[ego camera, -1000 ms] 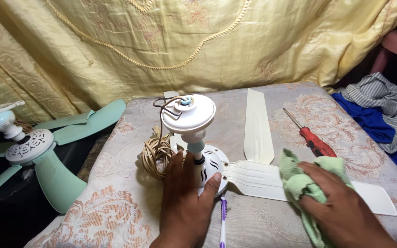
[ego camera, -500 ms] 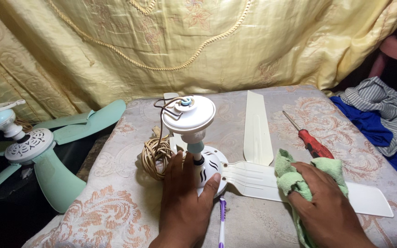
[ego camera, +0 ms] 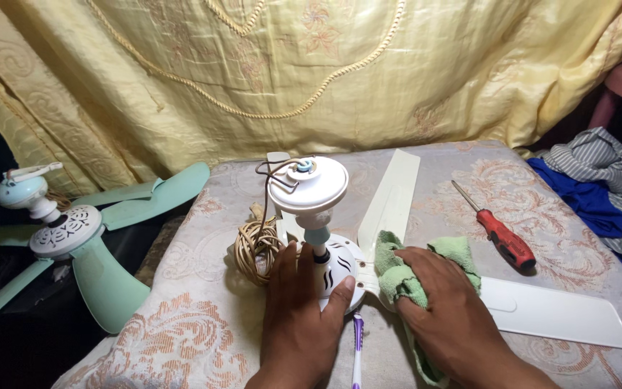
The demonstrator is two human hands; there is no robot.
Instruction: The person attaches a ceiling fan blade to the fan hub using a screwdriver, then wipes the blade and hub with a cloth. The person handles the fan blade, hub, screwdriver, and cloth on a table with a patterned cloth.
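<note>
A white ceiling fan (ego camera: 309, 189) lies upside down on the patterned table (ego camera: 203, 338), its cream blades (ego camera: 541, 310) spread out. My left hand (ego camera: 298, 310) rests flat on the fan's round motor housing (ego camera: 341, 268), holding it down. Pressed onto the blade right beside the housing is a green cloth (ego camera: 397, 277), gripped by my right hand (ego camera: 444, 313). A second blade (ego camera: 391, 194) points to the far edge.
A coiled tan cord (ego camera: 253, 248) lies left of the fan. A red-handled screwdriver (ego camera: 502, 234) sits to the right. A purple-and-white toothbrush (ego camera: 357, 346) lies between my hands. A mint green fan (ego camera: 73, 238) stands left of the table; clothes (ego camera: 599, 187) are piled right.
My right hand has slid the green cloth leftward along the blade, from its middle to right beside the motor housing. My left hand has stayed on the housing.
</note>
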